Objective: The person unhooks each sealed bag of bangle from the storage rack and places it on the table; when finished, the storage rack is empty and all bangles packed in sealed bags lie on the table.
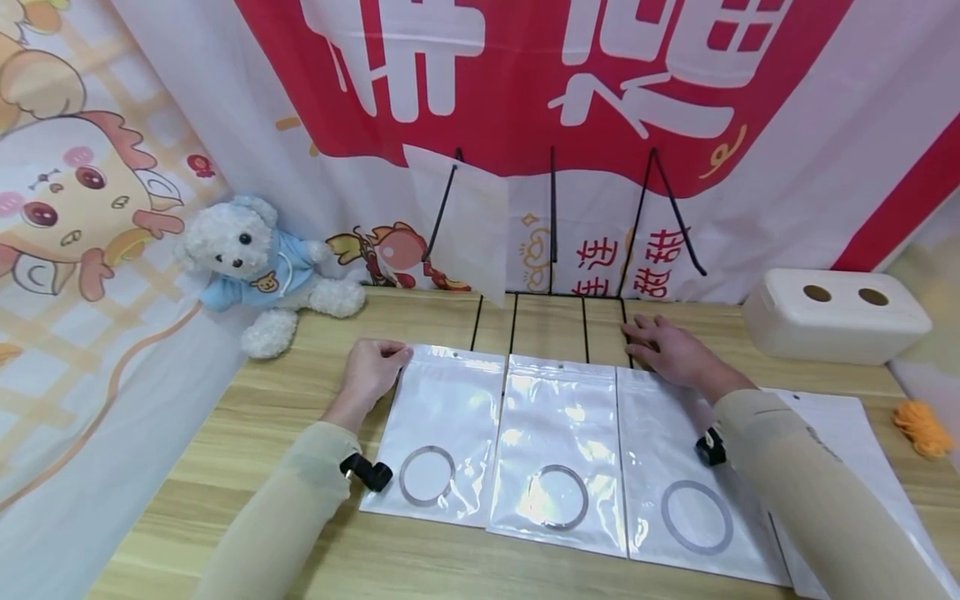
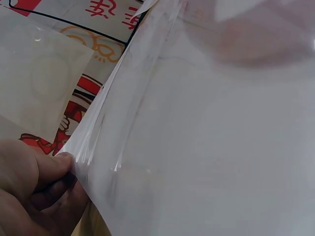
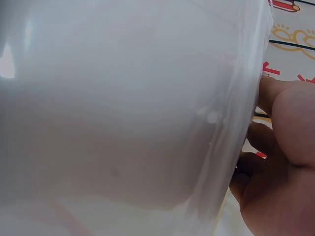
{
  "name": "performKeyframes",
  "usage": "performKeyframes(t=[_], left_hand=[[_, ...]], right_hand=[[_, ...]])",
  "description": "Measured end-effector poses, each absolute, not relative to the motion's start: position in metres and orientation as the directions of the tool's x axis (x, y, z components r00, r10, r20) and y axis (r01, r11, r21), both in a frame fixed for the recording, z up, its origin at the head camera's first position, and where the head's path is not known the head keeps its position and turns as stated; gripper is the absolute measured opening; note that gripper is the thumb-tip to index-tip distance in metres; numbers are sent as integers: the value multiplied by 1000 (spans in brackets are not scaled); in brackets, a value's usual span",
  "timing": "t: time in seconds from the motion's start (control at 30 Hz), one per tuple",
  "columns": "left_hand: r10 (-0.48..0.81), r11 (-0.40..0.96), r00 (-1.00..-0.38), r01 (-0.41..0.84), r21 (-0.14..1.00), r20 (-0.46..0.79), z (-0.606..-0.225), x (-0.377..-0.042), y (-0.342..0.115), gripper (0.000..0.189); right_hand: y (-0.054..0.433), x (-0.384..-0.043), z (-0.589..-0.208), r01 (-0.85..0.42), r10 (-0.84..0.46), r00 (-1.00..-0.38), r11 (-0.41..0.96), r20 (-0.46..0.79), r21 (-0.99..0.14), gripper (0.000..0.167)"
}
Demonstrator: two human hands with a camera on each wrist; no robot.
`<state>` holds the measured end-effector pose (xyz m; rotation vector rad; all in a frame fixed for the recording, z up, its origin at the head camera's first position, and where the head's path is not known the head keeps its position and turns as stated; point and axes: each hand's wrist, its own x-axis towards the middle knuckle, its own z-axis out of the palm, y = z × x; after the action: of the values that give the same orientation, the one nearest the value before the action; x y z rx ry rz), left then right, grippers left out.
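Flat white zip bags lie in a row on the wooden table. The left bag (image 1: 457, 408), middle bag (image 1: 525, 425) and third bag (image 1: 637, 467) each show a ring shape near the bottom. My left hand (image 1: 369, 372) pinches the top left corner of the left bag; in the left wrist view, thumb and finger meet on that corner. My right hand (image 1: 678, 354) is at the top edge of the third bag, fingers loosely spread over a black wire. In the right wrist view, its fingers (image 3: 263, 137) are right at the bag's edge. A fourth bag (image 1: 840, 425) is partly hidden under the right forearm.
Behind the row stands a black wire rack (image 1: 553, 208) with a pale bag (image 1: 472, 225) hanging at its left. A white plush bear (image 1: 262, 267) sits at left. A cream box (image 1: 832, 317) with two holes and an orange bundle (image 1: 922, 429) are at right.
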<state>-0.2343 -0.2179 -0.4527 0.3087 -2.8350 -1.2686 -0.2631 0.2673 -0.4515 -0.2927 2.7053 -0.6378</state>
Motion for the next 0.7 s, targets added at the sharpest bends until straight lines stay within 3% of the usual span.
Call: performKeyframes(t=[0.37,0.7], left_hand=[[-81,668,-991,-131,733,-103,-448,-236,-227,29],[-10,638,-998,-59,768,-68,-429,-242,-232,38]], right_hand=[[268,-263,-451,-117,-270,-921,879,-279,-463,62],[266,-262,-450,-108,-265,-920,879,-288,-465,62]])
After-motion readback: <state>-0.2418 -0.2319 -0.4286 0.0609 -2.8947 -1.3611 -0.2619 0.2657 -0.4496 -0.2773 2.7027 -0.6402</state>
